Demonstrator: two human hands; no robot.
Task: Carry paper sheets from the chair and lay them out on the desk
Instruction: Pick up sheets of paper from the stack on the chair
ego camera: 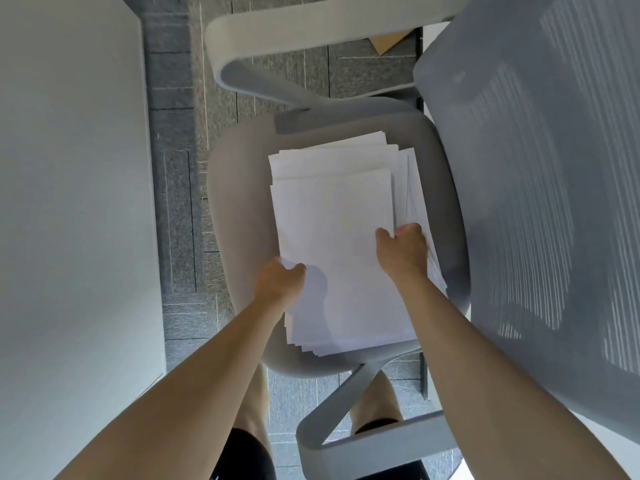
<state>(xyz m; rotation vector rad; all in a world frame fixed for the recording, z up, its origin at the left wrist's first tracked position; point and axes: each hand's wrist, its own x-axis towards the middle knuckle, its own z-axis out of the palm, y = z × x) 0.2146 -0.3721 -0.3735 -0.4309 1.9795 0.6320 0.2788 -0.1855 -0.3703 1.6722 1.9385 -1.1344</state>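
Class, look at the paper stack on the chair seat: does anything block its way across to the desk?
Nothing visible does. Both hands, left and right, already grip the paper stack; only open carpet separates the chair seat from the desk.

Desk [69,202] and chair backrest [554,202] run past the edges.

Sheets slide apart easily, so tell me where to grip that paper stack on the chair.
Grip the paper stack at its two long edges, as the left hand and right hand do. The sheets are fanned unevenly, so pinching both sides holds them together.
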